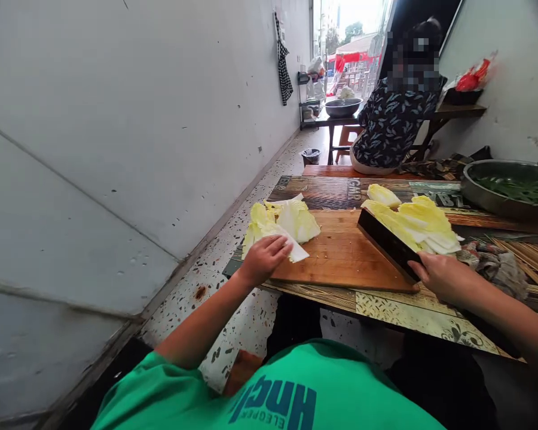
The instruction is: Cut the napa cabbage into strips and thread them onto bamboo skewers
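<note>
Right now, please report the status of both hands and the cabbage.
Left hand at left cabbage leaves, fingers curled. Right hand gripping cleaver. More cabbage at right; blade stands between it and middle of cutting board.

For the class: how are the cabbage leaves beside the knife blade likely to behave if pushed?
The cabbage leaves would probably fold at their thin, ruffled yellow edges, while their white ribs are likely stiffer. Since the leaves appear to overlap, they may slide over one another.
</note>
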`<state>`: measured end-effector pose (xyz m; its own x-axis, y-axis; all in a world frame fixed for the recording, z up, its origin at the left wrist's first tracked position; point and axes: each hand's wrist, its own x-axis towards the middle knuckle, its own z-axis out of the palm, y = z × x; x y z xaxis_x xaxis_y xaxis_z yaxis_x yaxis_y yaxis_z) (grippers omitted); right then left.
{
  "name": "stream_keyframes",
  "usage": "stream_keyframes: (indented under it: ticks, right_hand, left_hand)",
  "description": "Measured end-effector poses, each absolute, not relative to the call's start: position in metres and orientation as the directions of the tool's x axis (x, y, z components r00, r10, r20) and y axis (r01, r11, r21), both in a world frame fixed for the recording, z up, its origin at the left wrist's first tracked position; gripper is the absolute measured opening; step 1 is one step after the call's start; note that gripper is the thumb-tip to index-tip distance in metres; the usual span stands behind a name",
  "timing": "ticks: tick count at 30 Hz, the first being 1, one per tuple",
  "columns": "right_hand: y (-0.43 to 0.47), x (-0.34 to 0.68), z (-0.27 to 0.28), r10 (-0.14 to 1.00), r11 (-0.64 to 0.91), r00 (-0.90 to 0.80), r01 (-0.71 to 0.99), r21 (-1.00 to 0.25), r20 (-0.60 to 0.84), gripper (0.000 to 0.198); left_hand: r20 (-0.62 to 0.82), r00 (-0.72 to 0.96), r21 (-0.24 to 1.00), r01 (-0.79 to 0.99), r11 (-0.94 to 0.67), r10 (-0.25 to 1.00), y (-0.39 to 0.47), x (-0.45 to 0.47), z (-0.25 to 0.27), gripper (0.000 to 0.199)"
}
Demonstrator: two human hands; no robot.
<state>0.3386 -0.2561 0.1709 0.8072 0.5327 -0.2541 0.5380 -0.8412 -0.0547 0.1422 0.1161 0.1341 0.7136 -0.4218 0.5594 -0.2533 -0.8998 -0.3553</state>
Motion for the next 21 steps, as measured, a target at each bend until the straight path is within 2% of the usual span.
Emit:
stream_keyframes:
  ticks: [4,7,10,13,17,21]
  right_hand:
    - [-0.256,0.337,0.17,0.548,-0.831,0.813,0.556,-0.015,-0.199,0.029]
    - [-0.257,0.339,0.168,0.535,-0.839,0.818,0.544,-0.015,-0.211,0.027]
    - [-0.258,0.34,0.167,0.517,-0.851,0.823,0.523,-0.038,-0.235,0.027]
    - [-0.256,0.338,0.169,0.524,-0.845,0.818,0.535,-0.019,-0.237,0.029]
    - [-0.253,0.334,0.173,0.549,-0.825,0.807,0.565,0.015,-0.22,0.029]
    - [-0.253,0.334,0.174,0.551,-0.825,0.808,0.565,0.007,-0.208,0.029]
  left_hand:
    - [0.322,0.847,-0.359,-0.305,-0.882,-0.423,0.137,0.137,0.123,0.024]
    - [0.146,0.924,-0.336,-0.29,-0.896,-0.354,0.128,0.139,0.135,0.023]
    - [0.11,0.958,-0.337,-0.214,-0.917,-0.264,0.118,0.148,0.157,0.025]
    - [0.13,0.97,-0.364,-0.146,-0.92,-0.206,0.116,0.174,0.177,0.042]
    - [0.075,0.969,-0.378,-0.191,-0.906,-0.236,0.117,0.229,0.191,0.063]
    - [-0.176,0.932,-0.261,-0.354,-0.898,-0.317,0.11,0.282,0.19,0.061]
